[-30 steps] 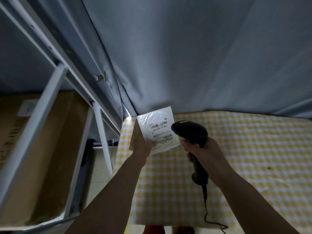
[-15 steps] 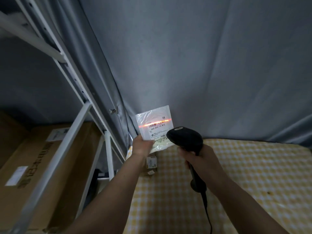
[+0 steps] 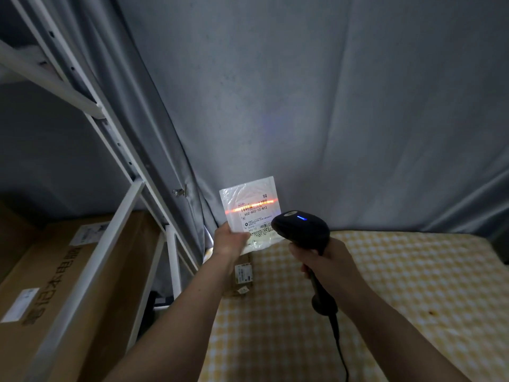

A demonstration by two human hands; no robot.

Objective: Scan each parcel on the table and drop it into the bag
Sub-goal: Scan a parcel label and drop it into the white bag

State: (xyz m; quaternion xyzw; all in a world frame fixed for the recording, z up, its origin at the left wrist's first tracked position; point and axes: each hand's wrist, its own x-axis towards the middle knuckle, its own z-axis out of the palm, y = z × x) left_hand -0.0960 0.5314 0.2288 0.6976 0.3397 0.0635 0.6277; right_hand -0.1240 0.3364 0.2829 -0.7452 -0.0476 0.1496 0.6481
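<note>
Left grip (image 3: 230,239) pinches the lower-left corner of the parcel (image 3: 252,209), held upright above the bench (image 3: 385,285) as before. Right grip (image 3: 326,264) is clamped on the scanner (image 3: 301,232), just right of the parcel. The red scan line stays across the barcode; a blue indicator is now lit on the scanner head.

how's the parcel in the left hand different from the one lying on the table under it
The white plastic-wrapped parcel is held upright in the air, pinched at its lower corner by the left hand; the small brown cardboard parcel lies flat on the yellow checked tablecloth, untouched. The white one has the scanner's orange line across its barcode; the brown one sits unlit, partly hidden beneath. Both carry a printed label.
</note>
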